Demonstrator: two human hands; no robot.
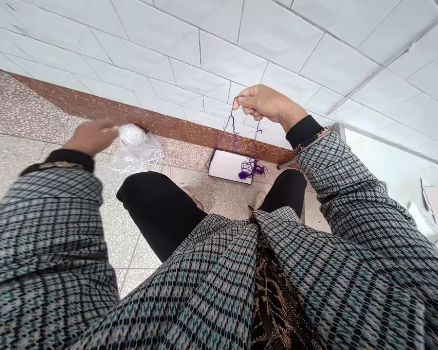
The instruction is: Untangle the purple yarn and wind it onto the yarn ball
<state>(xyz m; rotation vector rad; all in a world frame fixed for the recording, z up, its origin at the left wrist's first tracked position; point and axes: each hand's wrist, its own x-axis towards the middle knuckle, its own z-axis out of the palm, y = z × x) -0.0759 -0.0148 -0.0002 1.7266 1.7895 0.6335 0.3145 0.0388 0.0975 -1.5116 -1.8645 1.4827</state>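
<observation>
My right hand [264, 103] is raised in front of the wall, fingers pinched on purple yarn [232, 116]. Strands hang from it down to a shallow box or board [226, 164] with a white face and dark edges, on the floor between my feet. On its right end lies a loose purple tangle [250, 168]. My left hand [93, 137] is out to the left, smeared by motion, with its fingertips beside a white yarn ball [131, 133]. Whether they touch the ball is unclear.
A clear plastic bag [136, 153] and loose white cord [156, 158] lie around the ball. Ahead rises a white tiled wall [226, 53] with a brown skirting strip [160, 121]. On the right stands a white table [383, 160] with scissors-like dark blades [426, 197] on it.
</observation>
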